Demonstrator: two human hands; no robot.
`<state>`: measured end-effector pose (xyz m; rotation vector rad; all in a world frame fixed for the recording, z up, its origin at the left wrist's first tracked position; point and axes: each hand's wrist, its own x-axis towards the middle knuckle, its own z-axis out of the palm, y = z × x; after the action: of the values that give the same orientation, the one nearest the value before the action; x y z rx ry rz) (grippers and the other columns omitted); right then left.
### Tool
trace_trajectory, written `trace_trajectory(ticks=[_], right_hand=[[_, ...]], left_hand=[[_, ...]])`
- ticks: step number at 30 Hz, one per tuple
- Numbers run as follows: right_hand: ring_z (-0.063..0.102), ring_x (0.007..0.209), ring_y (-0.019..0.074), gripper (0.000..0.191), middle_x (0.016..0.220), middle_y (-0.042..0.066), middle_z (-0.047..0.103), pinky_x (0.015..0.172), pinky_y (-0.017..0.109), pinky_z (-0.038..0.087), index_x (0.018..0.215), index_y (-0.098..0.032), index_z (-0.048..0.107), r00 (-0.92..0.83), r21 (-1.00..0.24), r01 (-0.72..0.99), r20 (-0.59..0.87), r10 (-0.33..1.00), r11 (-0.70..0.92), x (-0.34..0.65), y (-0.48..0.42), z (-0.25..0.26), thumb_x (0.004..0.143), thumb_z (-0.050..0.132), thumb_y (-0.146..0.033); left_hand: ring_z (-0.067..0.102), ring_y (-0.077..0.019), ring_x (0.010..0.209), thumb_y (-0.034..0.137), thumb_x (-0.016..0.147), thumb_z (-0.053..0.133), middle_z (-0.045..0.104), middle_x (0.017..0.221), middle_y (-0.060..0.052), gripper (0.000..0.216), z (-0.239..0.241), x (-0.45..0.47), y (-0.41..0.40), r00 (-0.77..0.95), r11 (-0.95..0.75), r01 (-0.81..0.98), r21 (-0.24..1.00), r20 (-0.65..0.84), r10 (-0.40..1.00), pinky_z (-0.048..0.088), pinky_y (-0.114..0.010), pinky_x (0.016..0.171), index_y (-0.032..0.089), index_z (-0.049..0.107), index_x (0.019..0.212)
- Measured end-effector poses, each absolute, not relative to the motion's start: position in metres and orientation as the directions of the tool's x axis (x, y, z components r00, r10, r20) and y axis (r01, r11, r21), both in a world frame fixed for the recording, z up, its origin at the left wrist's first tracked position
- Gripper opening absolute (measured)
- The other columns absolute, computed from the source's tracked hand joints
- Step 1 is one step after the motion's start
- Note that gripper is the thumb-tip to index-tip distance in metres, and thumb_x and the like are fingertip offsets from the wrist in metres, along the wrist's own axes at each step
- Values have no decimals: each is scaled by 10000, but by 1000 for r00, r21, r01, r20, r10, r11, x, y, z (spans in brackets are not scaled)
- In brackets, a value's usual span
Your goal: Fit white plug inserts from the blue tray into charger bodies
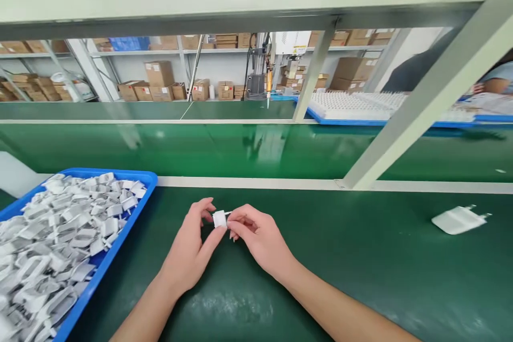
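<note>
Reading the view as a clock dial, the left hand and the right hand come together near seven o'clock, above the dark green tabletop. Between them is a small, boxy white plastic piece with a thin pale pin on its right side. The left hand is half curled, its thumb and fingertips closed about the piece's body; the right thumb and forefinger are pinched at its pin end.

The piece should prove very light, stiff and rather slick. The block's flat sides look the best hold; the slender pin is probably the part to spare from bending.

At eight o'clock a shallow blue plastic tray is heaped with loose white plastic housings. Towards four o'clock a white two-pin plug adaptor lies alone.

Beyond runs a glossy green surface, then, at two o'clock, blue-edged trays of white parts. Near twelve stands a grey metal machine, with brown cardboard boxes shelved farthest away at eleven.
</note>
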<state>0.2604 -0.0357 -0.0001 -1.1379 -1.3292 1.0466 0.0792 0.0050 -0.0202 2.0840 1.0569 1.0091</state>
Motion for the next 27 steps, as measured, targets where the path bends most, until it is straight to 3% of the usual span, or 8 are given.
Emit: trace_trajectory(ticks=[6, 14, 21, 27], right_hand=[[654, 803, 181, 127, 873, 11, 680, 753, 298, 526, 914, -232, 678, -15, -943, 244, 231, 973, 227, 257, -43, 7, 956, 582, -304], [548, 723, 153, 154, 838, 0, 602, 647, 275, 411, 889, -220, 637, -8, -851, 463, 275, 961, 247, 259, -40, 3, 995, 554, -296], [515, 737, 158, 304, 803, 0, 543, 679, 285, 376, 805, -201, 579, -31, -838, 474, 292, 956, 271, 261, -40, 3, 1053, 464, -334], [492, 714, 140, 228, 784, -21, 544, 653, 265, 353, 782, -190, 562, 7, -883, 409, 256, 967, 231, 263, -35, 0, 1003, 542, -242]], left_hand=[[609, -163, 916, 469, 1049, 399, 648, 1093, 7, 290, -15, 77, 2, 469, -480, 422, 769, 268, 842, 489, -295, 816, 301, 552, 1229], [595, -144, 846, 438, 1004, 525, 646, 1052, 9, 254, -12, 80, 4, 417, -500, 387, 775, 337, 844, 488, -233, 705, 273, 566, 1192], [586, -137, 845, 385, 966, 595, 638, 1039, 8, 240, -12, 79, 5, 406, -566, 360, 741, 422, 811, 509, -233, 772, 258, 577, 1169], [605, -144, 822, 439, 953, 595, 649, 978, -5, 282, -10, 81, 7, 411, -594, 398, 699, 443, 797, 530, -233, 751, 241, 603, 1153]])
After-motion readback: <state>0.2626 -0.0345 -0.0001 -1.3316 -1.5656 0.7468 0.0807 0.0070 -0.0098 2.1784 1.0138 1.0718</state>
